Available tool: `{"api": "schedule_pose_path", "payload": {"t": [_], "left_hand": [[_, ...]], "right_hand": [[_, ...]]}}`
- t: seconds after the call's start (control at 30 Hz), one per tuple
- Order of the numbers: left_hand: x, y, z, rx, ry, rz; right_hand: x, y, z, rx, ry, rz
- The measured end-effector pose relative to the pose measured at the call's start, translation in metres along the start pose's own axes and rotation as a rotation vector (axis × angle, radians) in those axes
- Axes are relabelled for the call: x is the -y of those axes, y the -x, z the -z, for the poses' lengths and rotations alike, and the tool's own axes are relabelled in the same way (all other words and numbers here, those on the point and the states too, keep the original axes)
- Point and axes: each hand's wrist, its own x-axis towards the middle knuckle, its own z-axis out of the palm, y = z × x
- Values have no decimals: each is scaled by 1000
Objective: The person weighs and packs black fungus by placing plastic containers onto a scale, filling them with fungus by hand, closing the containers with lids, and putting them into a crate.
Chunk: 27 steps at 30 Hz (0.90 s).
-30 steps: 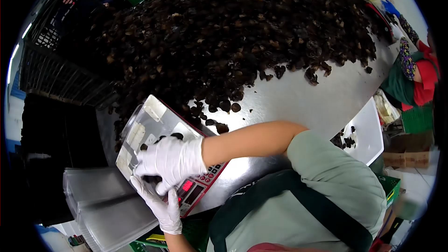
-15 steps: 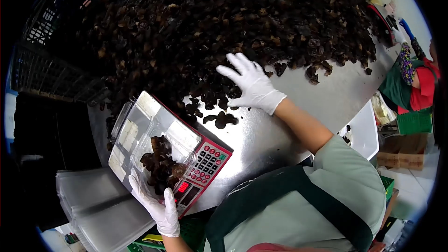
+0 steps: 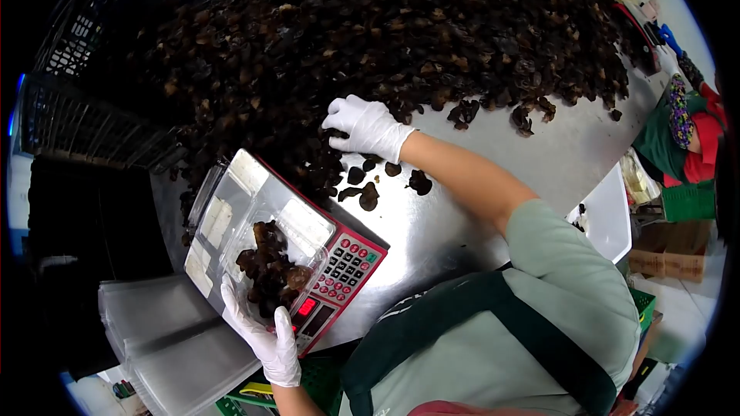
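My right hand (image 3: 368, 129), in a white glove, is at the near edge of a large heap of dark wood ear mushrooms (image 3: 385, 38). Its fingers curl in around some pieces, and the fingertips are partly hidden. A clear plastic container (image 3: 307, 225) with a clump of wood ear mushrooms (image 3: 271, 266) in it sits on a red and silver digital scale (image 3: 358, 262). My left hand (image 3: 266, 339), also gloved, is beside the container's near end, touching or almost touching it. Its thumb and fingers are spread apart. Several loose mushroom pieces (image 3: 368, 196) lie between my right hand and the scale.
Stacked clear plastic containers (image 3: 166, 347) are at lower left. Black crates (image 3: 92, 119) stand along the left. A white tub (image 3: 609, 219) is by the metal table's (image 3: 493, 162) right edge. Another person (image 3: 686, 131) stands at far right, near a second red scale (image 3: 638, 38).
My right hand has moved left along the heap's edge, and its spread fingers have curled in. Some loose pieces have shifted on the table. My left hand stays by the container.
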Motion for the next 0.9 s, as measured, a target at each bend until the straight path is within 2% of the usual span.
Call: {"api": "schedule_pose_path", "payload": {"t": [0.13, 0.17, 0.27, 0.37, 0.4, 0.57, 0.63, 0.67, 0.7, 0.77, 0.83, 0.9], "left_hand": [[-12, -2, -4, 11, 28, 22], [-15, -1, -4, 14, 56, 27], [-6, 0, 3, 11, -17, -21], [-9, 0, 5, 2, -34, -65], [-9, 0, 7, 18, -56, -62], [-10, -2, 13, 61, -91, -90], [-15, -6, 15, 76, -78, -77], [-11, -5, 15, 60, -64, -73], [-8, -5, 15, 49, -47, -74], [-10, -4, 14, 8, -67, -83], [-12, -7, 9, 41, 134, -61], [-10, -6, 8, 57, 49, -105]], "right_hand": [[-9, -17, 9, 66, -90, -109], [-9, -18, 15, 21, -124, -110], [2, -19, 46, 51, -684, -412], [17, -16, 74, 129, -1060, -597], [18, -17, 74, 180, -1206, -561], [88, -15, 99, 269, -1394, -492], [122, -13, 102, 380, -1424, -321], [145, -10, 109, 438, -1315, -253], [168, -4, 100, 393, -1388, -115], [192, 1, 81, 401, -952, 163], [212, 10, 54, 243, -261, 513], [225, 29, 46, 199, -43, 579]]}}
